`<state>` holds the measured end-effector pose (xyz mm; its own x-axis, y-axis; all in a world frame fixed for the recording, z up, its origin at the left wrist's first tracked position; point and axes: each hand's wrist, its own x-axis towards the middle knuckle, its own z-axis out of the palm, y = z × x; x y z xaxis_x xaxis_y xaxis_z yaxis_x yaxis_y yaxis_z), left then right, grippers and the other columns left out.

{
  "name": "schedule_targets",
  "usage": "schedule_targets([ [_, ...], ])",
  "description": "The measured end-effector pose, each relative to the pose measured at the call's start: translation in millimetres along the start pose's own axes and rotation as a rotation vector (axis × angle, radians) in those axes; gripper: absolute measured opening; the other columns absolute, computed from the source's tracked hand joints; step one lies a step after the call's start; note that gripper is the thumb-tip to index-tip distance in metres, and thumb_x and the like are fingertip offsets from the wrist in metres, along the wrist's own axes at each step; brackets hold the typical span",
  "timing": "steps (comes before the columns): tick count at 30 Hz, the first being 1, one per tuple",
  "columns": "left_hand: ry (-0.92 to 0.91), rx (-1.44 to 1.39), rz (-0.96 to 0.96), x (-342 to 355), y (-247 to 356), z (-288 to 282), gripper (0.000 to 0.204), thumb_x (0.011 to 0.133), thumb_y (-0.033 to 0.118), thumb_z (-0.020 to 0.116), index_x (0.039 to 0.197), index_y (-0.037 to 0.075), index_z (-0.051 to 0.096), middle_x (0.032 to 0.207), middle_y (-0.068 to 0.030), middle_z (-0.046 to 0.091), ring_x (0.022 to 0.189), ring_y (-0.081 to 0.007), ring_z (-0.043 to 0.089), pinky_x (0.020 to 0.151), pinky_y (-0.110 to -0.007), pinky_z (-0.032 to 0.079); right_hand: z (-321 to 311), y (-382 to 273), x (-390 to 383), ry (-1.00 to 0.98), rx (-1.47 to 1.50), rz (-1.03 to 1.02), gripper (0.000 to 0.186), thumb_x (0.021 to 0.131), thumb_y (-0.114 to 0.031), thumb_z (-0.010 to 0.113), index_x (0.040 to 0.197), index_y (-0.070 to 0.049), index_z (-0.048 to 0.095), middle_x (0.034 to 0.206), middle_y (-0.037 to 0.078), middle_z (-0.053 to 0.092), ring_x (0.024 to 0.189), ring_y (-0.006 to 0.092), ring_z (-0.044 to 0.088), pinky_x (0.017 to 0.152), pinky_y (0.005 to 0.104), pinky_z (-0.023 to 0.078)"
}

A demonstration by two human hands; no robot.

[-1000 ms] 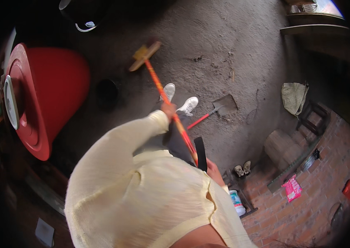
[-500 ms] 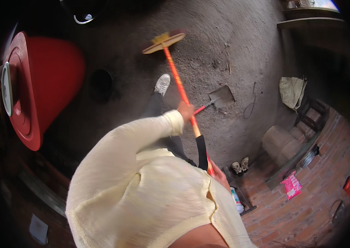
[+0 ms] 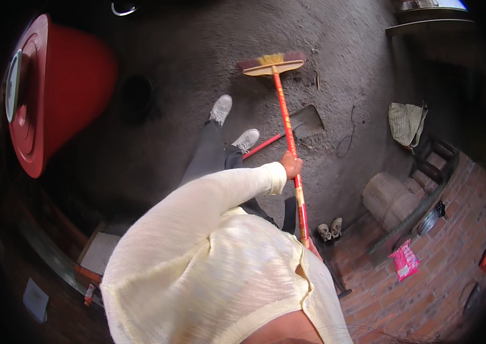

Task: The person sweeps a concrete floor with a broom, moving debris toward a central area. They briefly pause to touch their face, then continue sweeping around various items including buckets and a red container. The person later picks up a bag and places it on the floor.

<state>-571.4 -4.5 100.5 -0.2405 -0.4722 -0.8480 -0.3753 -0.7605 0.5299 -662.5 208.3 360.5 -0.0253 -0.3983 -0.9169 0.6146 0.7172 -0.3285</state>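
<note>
My left hand (image 3: 291, 164) is closed around the red-and-yellow broom handle (image 3: 285, 114) at mid-length. Low on the handle, my right hand (image 3: 313, 248) grips it too, mostly hidden by my cream top. The wide broom head (image 3: 271, 67), with yellow and brown bristles, lies out ahead of me on the grey, gritty floor (image 3: 346, 69). A shovel (image 3: 311, 120) with a red handle lies flat on the floor, crossing under the broom. Grit and bits of debris surround both tools.
A large red plastic tub (image 3: 71, 86) stands left, near a dark round vessel (image 3: 138, 97). At right are a crumpled sack (image 3: 404, 125), a wooden stool (image 3: 431, 157), a pale log-like block (image 3: 386, 200), shoes (image 3: 329, 231) and a brick floor (image 3: 369, 298) with a pink bag (image 3: 404, 261).
The broom head has swung rightward across the floor, above the shovel. Both hands have shifted right with the handle, and my feet have moved a little left and up in the view.
</note>
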Motion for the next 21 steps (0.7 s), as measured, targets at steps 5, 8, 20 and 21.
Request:
schedule_targets([
  [5,0.255,-0.184,-0.049,-1,-14,-91,0.021,0.078,0.014,0.054,0.083,-0.006,0.051,0.073,-0.0175,0.057,0.068,-0.0275,0.06,0.058,-0.039,0.047,49,-23,46,-0.206,-0.212,0.041,0.065,0.084,-0.011,0.059,0.139,-0.001,0.027,0.126,0.008,0.048,0.101,0.0087,0.053,0.086,0.0249,0.043],
  [8,0.42,-0.376,-0.069,34,-51,-173,0.016,0.078,0.01,0.052,0.073,-0.004,0.052,0.064,-0.0106,0.053,0.058,-0.0221,0.055,0.049,-0.038,0.042,99,-41,102,-0.326,-0.314,0.14,0.06,0.085,-0.011,0.059,0.138,-0.003,0.031,0.103,0.007,0.058,0.083,0.0088,0.057,0.073,0.0232,0.047],
  [20,0.107,-0.244,-0.003,33,-28,-57,0.029,0.077,0.014,0.059,0.099,-0.002,0.048,0.076,-0.0164,0.057,0.071,-0.027,0.06,0.06,-0.04,0.048,66,-14,43,0.007,-0.371,-0.059,0.062,0.085,-0.008,0.057,0.14,-0.003,0.028,0.096,0.003,0.055,0.064,0.0041,0.048,0.056,0.0168,0.038],
  [21,0.036,-0.215,0.027,38,-42,-44,0.031,0.077,0.013,0.058,0.1,-0.003,0.046,0.076,-0.0178,0.057,0.072,-0.0292,0.06,0.062,-0.041,0.048,58,-10,37,0.062,-0.398,-0.072,0.063,0.085,-0.008,0.057,0.14,-0.003,0.027,0.097,0.003,0.055,0.065,0.0037,0.048,0.056,0.0168,0.038],
])
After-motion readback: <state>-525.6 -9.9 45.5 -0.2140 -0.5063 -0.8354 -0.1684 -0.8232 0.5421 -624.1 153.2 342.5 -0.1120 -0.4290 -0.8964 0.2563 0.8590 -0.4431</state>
